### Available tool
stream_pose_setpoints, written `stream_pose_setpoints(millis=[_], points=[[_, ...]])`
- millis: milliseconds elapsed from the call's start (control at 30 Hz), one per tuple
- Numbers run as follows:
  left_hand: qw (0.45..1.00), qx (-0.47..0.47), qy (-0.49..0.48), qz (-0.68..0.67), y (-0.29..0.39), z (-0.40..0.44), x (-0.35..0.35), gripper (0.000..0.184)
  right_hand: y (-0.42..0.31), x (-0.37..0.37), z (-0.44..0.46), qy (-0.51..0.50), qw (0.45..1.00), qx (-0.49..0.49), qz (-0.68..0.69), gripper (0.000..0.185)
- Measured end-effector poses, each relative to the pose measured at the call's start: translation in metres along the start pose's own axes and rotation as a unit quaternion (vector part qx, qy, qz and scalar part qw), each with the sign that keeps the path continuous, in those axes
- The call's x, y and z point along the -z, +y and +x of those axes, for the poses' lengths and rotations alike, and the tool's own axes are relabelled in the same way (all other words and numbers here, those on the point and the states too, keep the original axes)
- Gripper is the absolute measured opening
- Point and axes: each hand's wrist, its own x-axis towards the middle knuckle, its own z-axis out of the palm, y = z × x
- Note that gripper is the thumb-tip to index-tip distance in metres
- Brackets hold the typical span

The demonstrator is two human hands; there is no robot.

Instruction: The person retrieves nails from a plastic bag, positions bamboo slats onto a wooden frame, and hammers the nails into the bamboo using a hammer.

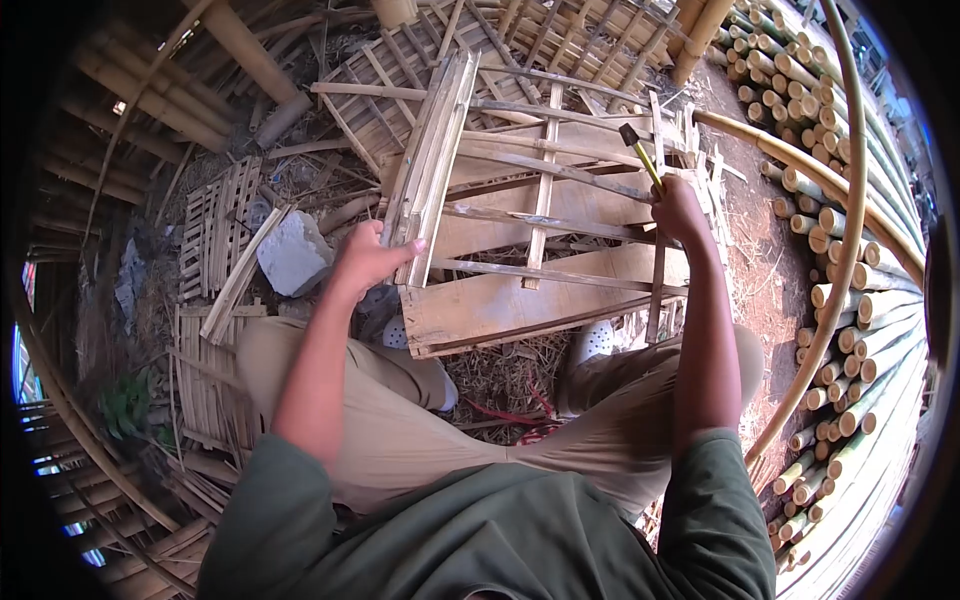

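Observation:
My left hand [372, 258] grips the near end of a bundle of pale bamboo slats [436, 150], thumb on top and fingers partly hidden at its side. The bundle lies along the left edge of a slatted frame [541, 215], whose long strips cross an upright slat. In my right hand [681, 210] is a hammer [643, 158] with a dark head and a yellow-and-black handle, raised at the frame's right edge. Beneath the frame are wide wooden boards [560, 298], in front of my knees.
Stacked cut bamboo poles [840, 300] line the right side. A pale stone block [294, 254] sits left of my left hand, beside loose slats [240, 275]. More slatted panels [355, 95] lie at the back. A curved bamboo strip [815, 170] arches on the right.

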Motion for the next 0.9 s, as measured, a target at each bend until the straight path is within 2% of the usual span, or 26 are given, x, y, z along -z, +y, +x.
stream_pose_setpoints(millis=[33,67,133,200,267,367,467,500,600,667,767,800,867,900], points=[[0.998,-0.023,0.03,0.056,-0.004,0.001,-0.004,0.08,-0.008,0.008,0.0,-0.051,0.997,-0.035,-0.039,0.022],[0.991,-0.046,0.06,0.111,-0.008,0.001,-0.006,0.083,-0.007,0.006,-0.004,-0.052,0.997,-0.035,-0.039,0.022],[0.986,-0.033,0.048,0.154,0.018,-0.018,-0.002,0.081,-0.002,0.0,-0.013,0.075,0.981,0.119,-0.136,0.024],[0.977,-0.022,0.0,0.214,0.041,-0.036,-0.002,0.079,-0.015,0.008,-0.015,-0.039,0.985,0.065,-0.153,0.031],[0.964,-0.028,-0.006,0.265,0.049,-0.044,-0.011,0.076,-0.018,0.0,-0.017,-0.058,0.988,0.065,-0.127,0.031],[0.937,-0.039,-0.04,0.345,0.054,-0.056,-0.025,0.067,-0.033,-0.007,-0.033,-0.065,0.982,0.122,-0.132,0.028],[0.925,-0.039,-0.074,0.37,0.05,-0.056,-0.032,0.066,-0.046,-0.015,-0.048,-0.115,0.97,0.151,-0.154,0.028],[0.923,-0.044,-0.057,0.378,0.051,-0.058,-0.035,0.062,-0.052,-0.014,-0.053,-0.126,0.969,0.148,-0.154,0.029],[0.927,-0.03,-0.096,0.362,0.058,-0.059,-0.027,0.061,-0.065,-0.015,-0.065,-0.129,0.971,0.136,-0.15,0.032],[0.93,-0.054,-0.066,0.358,0.046,-0.052,-0.019,0.054,-0.066,-0.019,-0.067,-0.12,0.974,0.128,-0.146,0.034],[0.961,-0.037,-0.07,0.265,0.053,-0.037,0.017,0.029,-0.07,-0.033,-0.068,-0.028,0.982,0.171,-0.072,0.045],[0.977,-0.087,0.013,0.197,0.034,-0.023,0.023,0.027,-0.077,-0.039,-0.071,-0.001,0.977,0.207,-0.06,0.048],[0.972,-0.107,0.131,0.161,0.028,-0.012,0.041,0.024,-0.101,-0.051,-0.08,0.026,0.968,0.249,-0.015,0.05],[0.972,-0.106,0.133,0.16,0.022,-0.003,0.047,0.024,-0.111,-0.059,-0.087,0.023,0.965,0.26,0.013,0.052]])
